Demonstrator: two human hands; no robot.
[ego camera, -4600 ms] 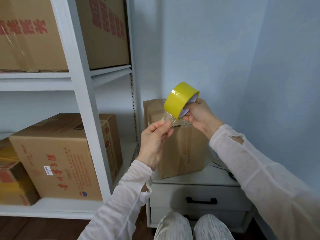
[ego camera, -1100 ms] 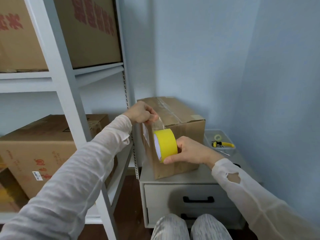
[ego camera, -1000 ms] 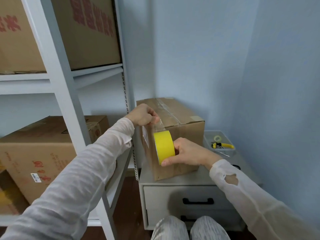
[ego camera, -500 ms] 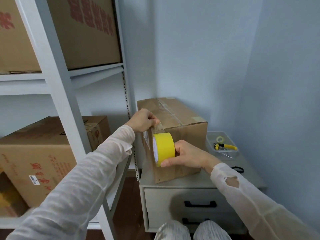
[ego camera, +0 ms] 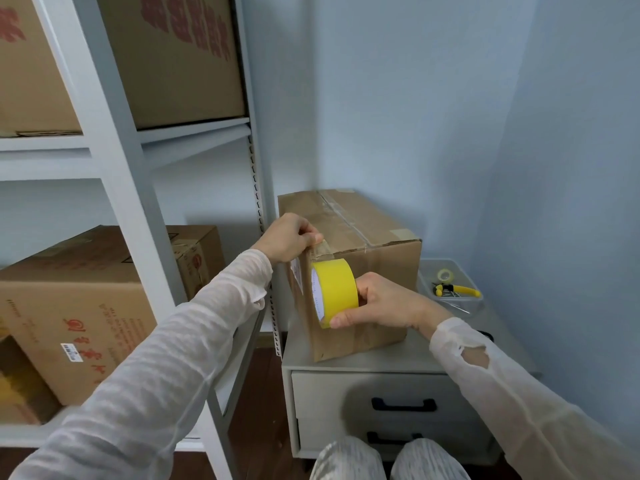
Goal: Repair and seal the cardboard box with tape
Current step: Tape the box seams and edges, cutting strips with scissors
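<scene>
A: Entry, left to right. Far left?

B: White shelf unit point(ego camera: 114, 168) with stored cartons point(ego camera: 69, 306). Not part of the job.

A: Left hand point(ego camera: 291, 242)?

B: At the near top corner of the cardboard box point(ego camera: 377, 265). Fingers are curled over the edge and pinch the tape end point(ego camera: 321, 250) down onto the cardboard.

A: Where does the box sit?

B: On the drawer cabinet point(ego camera: 346, 393), just beside the shelf post. Older tape runs along its top seam.

A: The roll?

B: The yellow tape roll point(ego camera: 336, 292) lies against the box's near vertical corner, just below the left hand. The right hand point(ego camera: 384, 303) grips it, thumb under the rim, fingers wrapped behind.

A: Step in hand?

B: Judged: laying a strip down that corner, with the start anchored and most of the run not yet laid.

A: Next move calls for?

B: Probably drawing the roll downward under tension while the left hand holds the anchor, then smoothing and cutting. Slack would risk wrinkles.

A: Far right?

B: Clear tray point(ego camera: 465, 301) holding a yellow-handled tool point(ego camera: 457, 290), well apart from both hands.
</scene>
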